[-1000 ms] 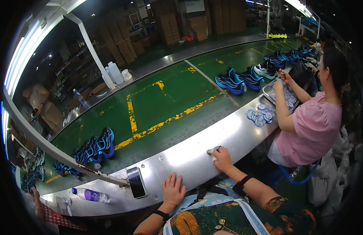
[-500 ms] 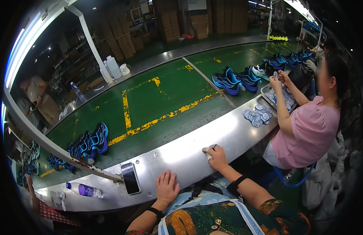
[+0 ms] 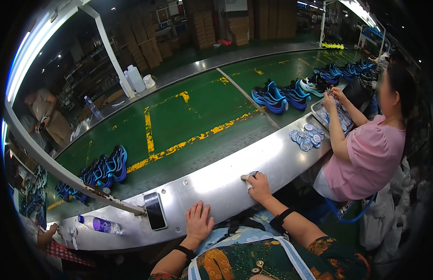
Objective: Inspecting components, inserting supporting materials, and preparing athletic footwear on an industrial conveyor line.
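Observation:
My left hand [image 3: 200, 221] lies flat on the metal ledge [image 3: 223, 170], fingers spread, with nothing in it. To its right, my right hand [image 3: 259, 187] rests on the same ledge, fingers curled over a small off-white wad of cloth [image 3: 247, 181]. A bit of something dark shows at those fingertips; its kind I cannot make out. Left of my left hand lies a phone [image 3: 155, 211], its dark screen up. Farther left, a clear bottle with a purple label [image 3: 102, 225] is on its side.
Beyond the ledge runs a green conveyor belt [image 3: 170, 126] bearing blue-black sneakers [image 3: 269, 97] at right and more sneakers [image 3: 116, 164] at left. Round tags [image 3: 306, 137] are piled near a seated co-worker in pink [image 3: 375, 144]. A white post [image 3: 43, 156] slants across the left.
The belt's sneakers and yellow marks have shifted slightly left. A person's hand at the lower left has dropped to the ledge. The pink-clad co-worker's hands moved a little; mine stay put.

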A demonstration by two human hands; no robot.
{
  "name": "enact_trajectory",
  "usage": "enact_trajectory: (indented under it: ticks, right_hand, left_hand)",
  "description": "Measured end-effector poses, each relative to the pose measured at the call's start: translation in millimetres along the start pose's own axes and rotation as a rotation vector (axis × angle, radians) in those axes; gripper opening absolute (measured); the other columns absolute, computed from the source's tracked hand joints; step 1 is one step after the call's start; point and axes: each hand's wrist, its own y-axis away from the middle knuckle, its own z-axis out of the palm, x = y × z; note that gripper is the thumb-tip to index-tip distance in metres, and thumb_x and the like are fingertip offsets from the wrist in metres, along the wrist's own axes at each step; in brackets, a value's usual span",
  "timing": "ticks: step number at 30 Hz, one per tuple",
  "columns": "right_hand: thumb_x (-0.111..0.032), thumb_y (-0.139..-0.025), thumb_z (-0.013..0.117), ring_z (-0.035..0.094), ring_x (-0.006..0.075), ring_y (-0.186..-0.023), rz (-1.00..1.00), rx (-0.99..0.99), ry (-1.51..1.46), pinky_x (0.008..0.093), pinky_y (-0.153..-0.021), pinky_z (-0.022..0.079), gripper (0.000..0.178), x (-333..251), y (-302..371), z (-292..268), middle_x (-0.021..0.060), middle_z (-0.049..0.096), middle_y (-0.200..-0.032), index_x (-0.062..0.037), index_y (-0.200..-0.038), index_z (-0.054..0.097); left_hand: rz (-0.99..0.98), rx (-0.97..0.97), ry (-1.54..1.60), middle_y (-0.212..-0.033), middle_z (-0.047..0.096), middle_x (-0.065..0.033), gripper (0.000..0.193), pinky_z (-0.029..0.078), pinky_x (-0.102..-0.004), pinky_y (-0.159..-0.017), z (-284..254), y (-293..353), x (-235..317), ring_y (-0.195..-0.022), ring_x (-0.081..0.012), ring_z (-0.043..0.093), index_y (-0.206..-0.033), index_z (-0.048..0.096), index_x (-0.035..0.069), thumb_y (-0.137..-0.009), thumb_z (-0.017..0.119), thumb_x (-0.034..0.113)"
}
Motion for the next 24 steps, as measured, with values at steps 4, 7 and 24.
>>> enact_trajectory:
  ticks: [4, 7, 24]
  right_hand:
    - [-0.007, -0.077, 0.06, 0.05, 0.0306, -0.082, -0.001, -0.004, 0.005, 0.0402, -0.079, 0.04, 0.033, 2.7, -1.6, -2.4, 0.0109, 0.053, -0.086, -0.0205, -0.105, 0.07]
    - [-0.006, -0.076, 0.06, 0.05, 0.0309, -0.082, -0.011, 0.005, 0.003, 0.0403, -0.079, 0.04, 0.034, 4.0, -1.3, -5.0, 0.0111, 0.053, -0.087, -0.0206, -0.105, 0.07]
    - [-0.003, -0.071, 0.058, 0.049, 0.0327, -0.084, -0.001, -0.007, -0.015, 0.0412, -0.079, 0.04, 0.04, 10.7, -7.8, -26.3, 0.0124, 0.051, -0.088, -0.0185, -0.106, 0.068]
  left_hand:
    - [0.0, 0.004, 0.023, -0.138, 0.046, -0.0201, 0.054, 0.028, -0.0511, -0.105, -1.7, -3.4, 4.2, -0.128, -0.0372, 0.041, -0.129, 0.054, 0.008, -0.079, 0.061, 0.028]
    - [0.004, 0.01, 0.015, -0.138, 0.046, -0.0201, 0.055, 0.028, -0.0511, -0.105, -0.9, -4.1, 6.7, -0.128, -0.0371, 0.041, -0.129, 0.054, 0.008, -0.079, 0.061, 0.028]
    - [-0.007, 0.029, 0.001, -0.139, 0.046, -0.0195, 0.053, 0.028, -0.0501, -0.106, -3.2, -13.5, 26.2, -0.128, -0.0355, 0.042, -0.128, 0.056, 0.008, -0.08, 0.062, 0.028]
